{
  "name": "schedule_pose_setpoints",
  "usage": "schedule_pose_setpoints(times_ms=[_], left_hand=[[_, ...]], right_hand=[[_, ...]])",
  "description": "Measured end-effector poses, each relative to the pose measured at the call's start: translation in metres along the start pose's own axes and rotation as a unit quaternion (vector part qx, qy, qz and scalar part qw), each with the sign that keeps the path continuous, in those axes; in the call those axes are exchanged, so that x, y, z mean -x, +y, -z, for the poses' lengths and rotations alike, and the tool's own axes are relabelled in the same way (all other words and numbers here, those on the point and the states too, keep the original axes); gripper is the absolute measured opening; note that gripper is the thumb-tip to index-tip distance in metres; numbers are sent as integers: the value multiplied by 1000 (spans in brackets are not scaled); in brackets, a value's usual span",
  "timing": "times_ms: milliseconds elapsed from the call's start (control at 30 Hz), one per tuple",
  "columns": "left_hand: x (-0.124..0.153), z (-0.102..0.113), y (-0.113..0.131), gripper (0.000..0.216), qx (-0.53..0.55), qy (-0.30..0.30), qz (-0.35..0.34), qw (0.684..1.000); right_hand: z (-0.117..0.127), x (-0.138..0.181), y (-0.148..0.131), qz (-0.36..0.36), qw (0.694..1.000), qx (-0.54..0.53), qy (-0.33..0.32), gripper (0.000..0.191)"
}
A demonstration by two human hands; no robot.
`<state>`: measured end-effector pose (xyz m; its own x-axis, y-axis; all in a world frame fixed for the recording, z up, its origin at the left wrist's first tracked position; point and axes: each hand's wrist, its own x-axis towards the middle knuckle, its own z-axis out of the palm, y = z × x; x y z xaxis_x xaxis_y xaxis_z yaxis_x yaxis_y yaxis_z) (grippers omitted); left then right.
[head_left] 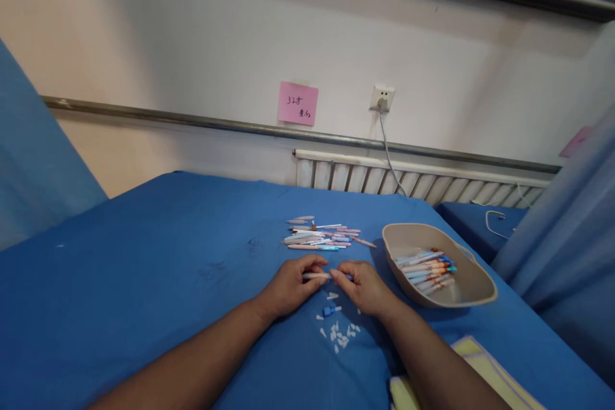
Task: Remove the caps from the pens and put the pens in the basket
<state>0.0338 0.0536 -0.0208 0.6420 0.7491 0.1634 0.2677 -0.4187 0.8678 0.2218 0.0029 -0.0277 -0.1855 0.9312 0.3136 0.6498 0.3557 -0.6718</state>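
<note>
Between the fingers of my left hand (294, 282) lies a pale pen (315, 276), held level above the blue cover. The fingers of my right hand (361, 283) are closed at the pen's right end, with a bit of blue showing among them; what exactly they pinch is mostly hidden. Just below the hands, a small blue piece (328, 311) and several small white tips (339, 337) lie scattered. Behind the hands is a loose pile of pens and slim white pieces (317, 237).
A beige basket (468, 298) holding several pens (425, 269) stands to the right. A yellow cloth (490, 371) lies under my right forearm. Past the blue-covered surface (168, 256) are a radiator (346, 176) and a wall socket with a plugged-in cable (383, 100). Blue curtains (571, 237) hang at both sides.
</note>
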Motion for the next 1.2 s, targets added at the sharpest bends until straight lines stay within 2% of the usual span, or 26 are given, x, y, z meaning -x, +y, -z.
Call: schedule_pose_setpoints(times_ms=[100,167,267,433,533,600,733,900,967,1067,1200], left_hand=[[0,0,-1,32,-3,-1,-3,1000],[-1,1,-1,32,-5,3,-3,1000],[0,1,1,32,-6,2,-3,1000],[0,0,2,32,-14,-15,-8,1000],[0,0,1,33,-20,-2,-9,1000],[-1,0,0,32,-22,10,-11,1000],[0,0,0,32,-25,9,-17,999],[0,0,0,32,-48,9,-28,998],[0,1,-1,32,-55,9,-30,998],[-1,2,-1,32,-54,10,-26,998],[2,3,0,31,-67,17,-31,997]], right_hand=[[-3,1,1,-22,998,-61,15,16],[-5,1,3,-27,995,-90,17,18],[-4,0,3,-13,998,-56,17,8],[0,0,-1,-12,1000,-4,0,30],[-2,2,0,-31,998,-57,21,16],[-3,2,2,-43,995,-86,19,18],[-1,2,2,-30,998,-52,4,8],[1,1,-1,-28,999,-26,-11,26],[0,1,-1,-37,998,-55,8,17],[-2,1,2,-46,994,-95,27,19],[-3,1,5,-34,998,-57,15,7]])
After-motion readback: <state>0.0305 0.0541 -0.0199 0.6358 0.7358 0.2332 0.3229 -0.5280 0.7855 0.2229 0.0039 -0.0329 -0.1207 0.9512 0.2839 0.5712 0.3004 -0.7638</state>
